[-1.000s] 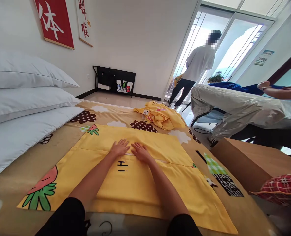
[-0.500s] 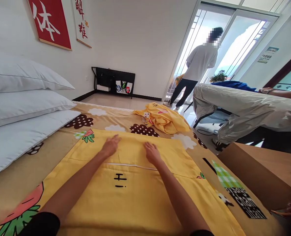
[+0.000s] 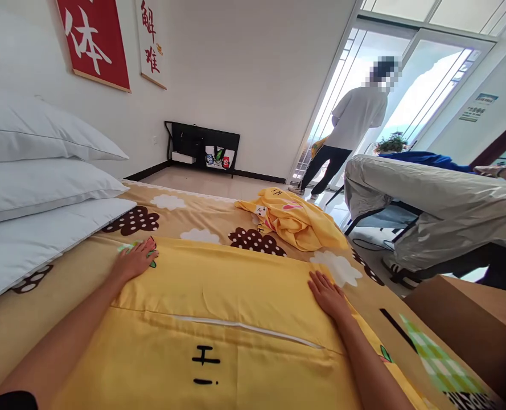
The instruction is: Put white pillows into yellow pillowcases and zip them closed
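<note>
A yellow pillowcase-like fabric cover [image 3: 210, 273] lies flat across the patterned bed sheet [image 3: 210, 208]. It bears a black "Hi" print and has a pale strip or opening running across it. My left hand [image 3: 136, 259] rests flat on the cover's far left corner, over a printed carrot-like picture, fingers stretched out. On the far right corner, my right hand [image 3: 327, 293] lies flat with its fingers out. Neither hand grips the cloth. Beyond the cover sits a crumpled yellow cloth [image 3: 304, 222] with similar prints.
White pillows [image 3: 43, 185] are stacked at the left. To the right stand a cardboard box [image 3: 457, 324] and a plastic-covered piece of furniture [image 3: 440, 193], with another person's hand above it. A person [image 3: 350, 125] stands by the glass doors; a black rack [image 3: 201, 148] is at the far wall.
My hands have slid apart from the middle of the cover, the left out to its left corner and the right to its right corner. The view has shifted slightly.
</note>
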The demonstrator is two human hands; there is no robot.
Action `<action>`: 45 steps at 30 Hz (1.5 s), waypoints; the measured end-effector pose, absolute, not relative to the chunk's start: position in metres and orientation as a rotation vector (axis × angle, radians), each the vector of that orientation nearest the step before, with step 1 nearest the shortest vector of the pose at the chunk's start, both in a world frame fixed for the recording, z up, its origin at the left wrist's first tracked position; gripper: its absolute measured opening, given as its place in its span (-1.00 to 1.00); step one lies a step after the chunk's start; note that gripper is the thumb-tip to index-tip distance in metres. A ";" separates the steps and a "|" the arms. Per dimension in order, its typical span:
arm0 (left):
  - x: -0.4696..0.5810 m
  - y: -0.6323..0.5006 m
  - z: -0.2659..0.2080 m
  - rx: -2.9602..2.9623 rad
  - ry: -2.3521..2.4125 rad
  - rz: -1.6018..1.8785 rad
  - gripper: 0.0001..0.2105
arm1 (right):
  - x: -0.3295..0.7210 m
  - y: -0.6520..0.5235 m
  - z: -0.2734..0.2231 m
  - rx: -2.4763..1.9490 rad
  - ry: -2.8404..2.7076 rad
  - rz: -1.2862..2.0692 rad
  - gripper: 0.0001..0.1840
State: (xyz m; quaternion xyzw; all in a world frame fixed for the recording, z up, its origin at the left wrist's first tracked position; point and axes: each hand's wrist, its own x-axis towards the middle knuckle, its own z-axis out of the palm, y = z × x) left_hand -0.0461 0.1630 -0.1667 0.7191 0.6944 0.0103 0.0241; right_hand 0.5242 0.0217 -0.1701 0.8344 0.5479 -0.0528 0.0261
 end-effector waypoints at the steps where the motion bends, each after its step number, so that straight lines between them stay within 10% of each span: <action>1: -0.055 0.165 -0.167 2.213 2.176 0.033 -0.49 | 0.532 0.022 -0.172 2.584 1.658 -0.152 -0.37; 15: 0.159 0.131 -0.162 2.644 1.488 0.169 -0.52 | 0.307 0.085 -0.162 2.143 2.309 -0.157 -0.44; 27: -0.078 0.186 -0.191 2.296 2.172 0.092 -0.49 | 0.558 0.008 -0.169 2.558 1.447 -0.013 -0.34; 36: 0.037 0.132 -0.124 2.629 1.835 0.101 -0.54 | 0.444 0.036 -0.124 2.468 1.834 -0.077 -0.38; 45: 0.039 0.063 -0.175 2.636 1.440 0.181 -0.50 | 0.385 -0.027 -0.162 2.254 2.255 -0.327 -0.35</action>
